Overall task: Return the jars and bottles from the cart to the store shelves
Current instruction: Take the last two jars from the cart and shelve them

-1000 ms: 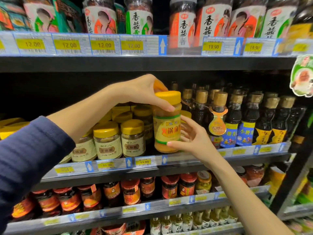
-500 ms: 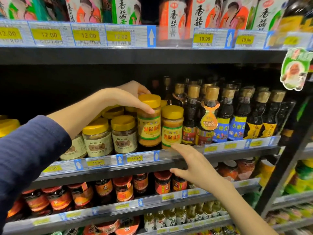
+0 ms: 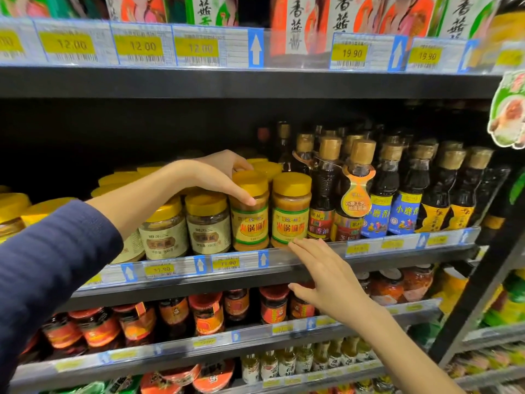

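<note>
**Price tags and a shelf sign**

Yellow price tags reading 12.00 and 19.90 line the upper rail beside blue arrow markers. A green promotional sign hangs at the right edge.

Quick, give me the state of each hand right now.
Left hand: closed over the lid of a yellow-lidded jar standing on the shelf.
Right hand: open, holding nothing.

Single head view, close, facing store shelves frontally
</note>
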### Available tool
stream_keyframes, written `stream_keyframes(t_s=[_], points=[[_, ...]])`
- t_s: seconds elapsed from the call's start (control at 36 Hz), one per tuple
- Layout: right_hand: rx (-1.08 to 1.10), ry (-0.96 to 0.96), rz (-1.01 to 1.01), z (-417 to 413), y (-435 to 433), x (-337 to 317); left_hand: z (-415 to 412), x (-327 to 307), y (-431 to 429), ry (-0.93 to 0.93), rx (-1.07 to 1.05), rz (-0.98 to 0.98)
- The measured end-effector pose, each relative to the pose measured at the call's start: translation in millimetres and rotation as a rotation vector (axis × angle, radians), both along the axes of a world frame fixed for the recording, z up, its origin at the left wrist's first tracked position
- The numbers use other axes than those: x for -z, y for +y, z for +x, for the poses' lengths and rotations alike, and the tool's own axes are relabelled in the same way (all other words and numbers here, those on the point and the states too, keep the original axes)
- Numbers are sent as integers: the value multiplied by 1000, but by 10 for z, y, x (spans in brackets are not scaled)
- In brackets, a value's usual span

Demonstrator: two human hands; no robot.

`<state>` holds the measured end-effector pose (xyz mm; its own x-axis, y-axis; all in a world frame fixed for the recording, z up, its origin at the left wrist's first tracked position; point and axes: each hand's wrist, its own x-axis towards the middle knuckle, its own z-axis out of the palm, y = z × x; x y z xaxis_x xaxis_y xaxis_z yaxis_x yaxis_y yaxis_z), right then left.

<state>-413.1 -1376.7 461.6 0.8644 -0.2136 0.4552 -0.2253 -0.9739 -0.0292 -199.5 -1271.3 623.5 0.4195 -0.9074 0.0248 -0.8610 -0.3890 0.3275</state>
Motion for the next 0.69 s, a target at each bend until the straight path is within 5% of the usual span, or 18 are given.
stream_keyframes(t_s=[0.69], points=[[21,-111,74,4,48,39,28,-26,-96,-246,79,115]])
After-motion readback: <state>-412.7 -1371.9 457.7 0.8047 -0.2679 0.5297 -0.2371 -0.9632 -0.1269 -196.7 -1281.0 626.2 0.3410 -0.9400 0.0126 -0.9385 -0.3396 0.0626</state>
